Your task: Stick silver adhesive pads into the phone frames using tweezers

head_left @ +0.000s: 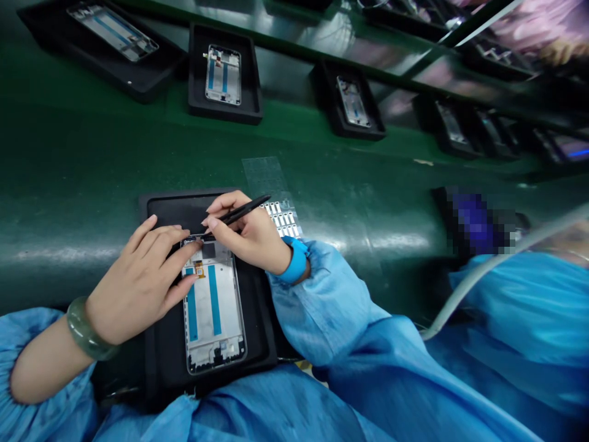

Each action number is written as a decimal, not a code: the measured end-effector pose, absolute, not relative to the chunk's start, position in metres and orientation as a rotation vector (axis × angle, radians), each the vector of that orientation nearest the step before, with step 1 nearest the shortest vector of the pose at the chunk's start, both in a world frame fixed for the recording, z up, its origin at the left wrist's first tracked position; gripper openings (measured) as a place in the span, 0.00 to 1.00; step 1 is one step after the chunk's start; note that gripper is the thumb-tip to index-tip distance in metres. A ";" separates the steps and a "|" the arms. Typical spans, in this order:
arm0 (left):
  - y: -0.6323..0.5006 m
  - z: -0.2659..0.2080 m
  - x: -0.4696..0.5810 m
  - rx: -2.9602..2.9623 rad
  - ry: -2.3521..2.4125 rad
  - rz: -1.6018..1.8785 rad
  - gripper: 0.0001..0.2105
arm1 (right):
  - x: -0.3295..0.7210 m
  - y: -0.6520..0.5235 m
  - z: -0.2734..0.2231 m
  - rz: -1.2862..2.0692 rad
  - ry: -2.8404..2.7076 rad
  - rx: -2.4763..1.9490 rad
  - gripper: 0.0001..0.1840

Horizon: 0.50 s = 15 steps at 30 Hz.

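Observation:
A silver phone frame (227, 319) with two blue strips and a small gold flex cable (199, 270) lies in a black foam tray (257, 325). My left hand (142, 276) rests over the frame's upper left edge, fingers stretched out, with the index fingertip touching near the top and the thumb by the flex cable. In my right hand (248, 236) are slim black tweezers (243, 210), held like a pen. Their tip points down at the frame's top edge, close to my left index finger; the exact contact point is too small to make out.
Beside my right wrist lies a clear sheet of small white stickers (280, 218). Behind stand black trays with phone frames (224, 73), (354, 101) along a green bench (115, 153). A co-worker's blue sleeve (529, 307) and a pale cable (483, 279) are at the right.

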<state>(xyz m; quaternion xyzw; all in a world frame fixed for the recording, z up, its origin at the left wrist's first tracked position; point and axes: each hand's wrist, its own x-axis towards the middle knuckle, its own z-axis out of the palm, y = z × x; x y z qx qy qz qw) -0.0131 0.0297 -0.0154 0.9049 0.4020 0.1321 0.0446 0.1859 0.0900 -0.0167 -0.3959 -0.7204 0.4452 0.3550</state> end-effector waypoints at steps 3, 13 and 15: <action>0.030 -0.015 -0.013 2.761 1.227 0.405 0.19 | 0.185 0.090 -0.017 1.085 -1.886 -1.024 0.07; 0.029 -0.015 -0.013 2.748 1.233 0.413 0.19 | 0.183 0.089 -0.018 1.007 -1.897 -0.999 0.05; 0.029 -0.015 -0.013 2.746 1.231 0.415 0.19 | 0.183 0.089 -0.018 0.975 -1.907 -0.991 0.05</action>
